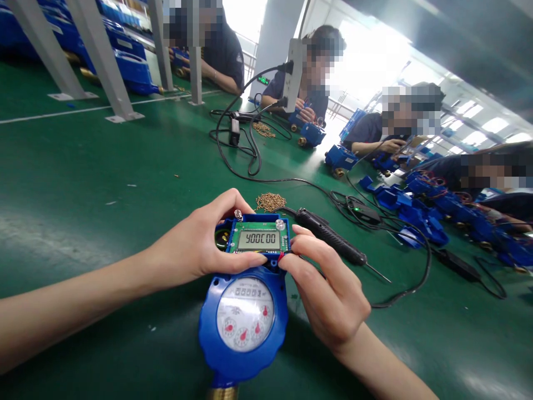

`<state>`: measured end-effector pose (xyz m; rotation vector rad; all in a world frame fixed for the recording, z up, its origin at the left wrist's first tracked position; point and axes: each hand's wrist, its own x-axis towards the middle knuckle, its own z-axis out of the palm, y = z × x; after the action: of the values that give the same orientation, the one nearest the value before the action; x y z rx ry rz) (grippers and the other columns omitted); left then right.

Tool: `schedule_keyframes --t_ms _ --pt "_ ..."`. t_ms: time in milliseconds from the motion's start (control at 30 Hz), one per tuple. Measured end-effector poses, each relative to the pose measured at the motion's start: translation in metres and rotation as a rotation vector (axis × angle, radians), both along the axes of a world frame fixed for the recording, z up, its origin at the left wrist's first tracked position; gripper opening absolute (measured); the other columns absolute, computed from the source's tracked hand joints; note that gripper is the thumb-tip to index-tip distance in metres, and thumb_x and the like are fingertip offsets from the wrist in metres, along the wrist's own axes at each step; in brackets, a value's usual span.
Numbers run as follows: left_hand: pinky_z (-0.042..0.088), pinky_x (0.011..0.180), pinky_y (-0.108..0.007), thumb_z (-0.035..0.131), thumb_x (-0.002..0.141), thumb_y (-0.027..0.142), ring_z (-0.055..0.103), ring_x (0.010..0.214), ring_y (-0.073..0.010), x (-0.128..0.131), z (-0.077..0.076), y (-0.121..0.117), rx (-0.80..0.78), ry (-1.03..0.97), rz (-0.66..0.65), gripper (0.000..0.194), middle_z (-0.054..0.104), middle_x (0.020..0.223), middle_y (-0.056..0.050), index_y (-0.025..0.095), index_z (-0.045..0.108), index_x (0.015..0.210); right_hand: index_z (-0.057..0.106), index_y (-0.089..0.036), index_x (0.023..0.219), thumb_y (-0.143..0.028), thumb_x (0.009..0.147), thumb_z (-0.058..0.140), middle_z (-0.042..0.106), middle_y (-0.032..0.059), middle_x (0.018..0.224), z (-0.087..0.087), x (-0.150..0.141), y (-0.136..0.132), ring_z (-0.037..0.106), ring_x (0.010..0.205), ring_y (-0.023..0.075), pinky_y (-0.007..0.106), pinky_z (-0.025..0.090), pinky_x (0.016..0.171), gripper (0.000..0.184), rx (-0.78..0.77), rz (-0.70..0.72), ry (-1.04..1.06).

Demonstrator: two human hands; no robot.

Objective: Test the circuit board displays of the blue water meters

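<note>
A blue water meter (pixel 208 328) lies in front of me, its round dial with red pointers facing up and its brass pipe end nearest me. In its open upper housing sits a green circuit board (pixel 234 240) with a lit LCD display (pixel 260 239). My left hand (pixel 204 236) is closed around the housing from the left, thumb along the lower edge of the board. Thin wires (pixel 281 256), one of them red, show at the board's lower right corner. There my right hand (pixel 328 283) pinches them between thumb and fingers; the fingertips partly hide them.
Behind the meter lies a pile of small brass screws (pixel 270 201). A black electric screwdriver (pixel 333 236) with its cable rests to the right. Black cords run to a power strip (pixel 293 75). Blue meter housings (pixel 416 205) line the right; co-workers sit across the green table (pixel 104 166).
</note>
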<state>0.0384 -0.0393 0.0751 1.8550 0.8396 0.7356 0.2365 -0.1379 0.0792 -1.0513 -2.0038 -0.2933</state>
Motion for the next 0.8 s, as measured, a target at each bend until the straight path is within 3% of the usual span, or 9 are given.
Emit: schedule_keyframes --t_ms 133,300,500,567,633,700,800 --pt "0.051 0.075 -0.038 0.081 0.065 0.057 0.064 0.089 -0.0249 0.000 0.001 -0.001 -0.004 0.013 0.015 0.056 0.065 0.096 0.001 0.025 0.052 0.100 0.068 -0.018 0.081 -0.003 0.090 0.061 0.065 0.0025 0.091 0.002 0.003 0.006 0.069 0.101 0.0168 0.026 0.061 0.091 0.019 -0.066 0.042 0.064" --pt "0.052 0.076 -0.038 0.082 0.066 0.054 0.065 0.090 -0.0253 0.000 0.003 -0.002 -0.028 0.015 0.022 0.054 0.065 0.098 0.000 0.025 0.052 0.101 0.068 -0.018 0.087 0.000 0.090 0.059 0.066 0.0039 0.102 0.004 0.012 0.004 0.068 0.103 0.0158 0.028 0.058 0.092 0.020 -0.169 0.081 0.085" --pt "0.051 0.077 -0.040 0.081 0.064 0.060 0.066 0.092 -0.0269 0.000 0.002 -0.002 -0.014 0.031 0.037 0.059 0.066 0.098 -0.001 0.025 0.053 0.102 0.069 -0.020 0.088 0.001 0.090 0.059 0.067 0.0044 0.101 0.032 0.021 -0.005 0.068 0.093 0.0128 0.023 0.058 0.079 0.023 -0.343 0.053 0.023" --pt "0.051 0.078 -0.040 0.082 0.063 0.061 0.066 0.094 -0.0275 0.000 0.002 -0.002 -0.023 0.024 0.033 0.060 0.066 0.099 -0.001 0.025 0.053 0.102 0.069 -0.020 0.087 -0.006 0.085 0.071 0.067 0.0040 0.102 0.040 0.021 -0.006 0.068 0.098 0.0151 0.027 0.059 0.086 0.015 -0.352 0.022 0.118" --pt "0.050 0.079 -0.041 0.082 0.063 0.060 0.065 0.095 -0.0274 0.000 0.002 -0.002 -0.039 0.012 0.027 0.061 0.066 0.099 -0.001 0.024 0.053 0.102 0.069 -0.022 0.097 -0.015 0.080 0.081 0.065 0.0056 0.113 0.041 0.019 -0.004 0.065 0.112 0.0196 0.034 0.057 0.098 0.021 -0.360 0.011 0.218" --pt "0.049 0.079 -0.041 0.082 0.064 0.058 0.065 0.095 -0.0272 0.000 0.002 -0.002 -0.046 0.007 0.025 0.059 0.065 0.099 0.000 0.024 0.053 0.103 0.068 -0.024 0.110 -0.021 0.080 0.082 0.060 0.0076 0.132 0.036 0.017 0.000 0.057 0.129 0.0230 0.042 0.052 0.109 0.033 -0.411 0.052 0.264" --pt "0.049 0.079 -0.040 0.082 0.066 0.056 0.064 0.096 -0.0272 0.001 0.002 -0.003 -0.034 0.017 0.024 0.056 0.064 0.100 0.000 0.025 0.052 0.102 0.066 -0.025 0.120 -0.020 0.087 0.075 0.053 0.0080 0.147 0.025 0.017 0.008 0.050 0.140 0.0235 0.046 0.047 0.116 0.035 -0.522 0.152 0.277"
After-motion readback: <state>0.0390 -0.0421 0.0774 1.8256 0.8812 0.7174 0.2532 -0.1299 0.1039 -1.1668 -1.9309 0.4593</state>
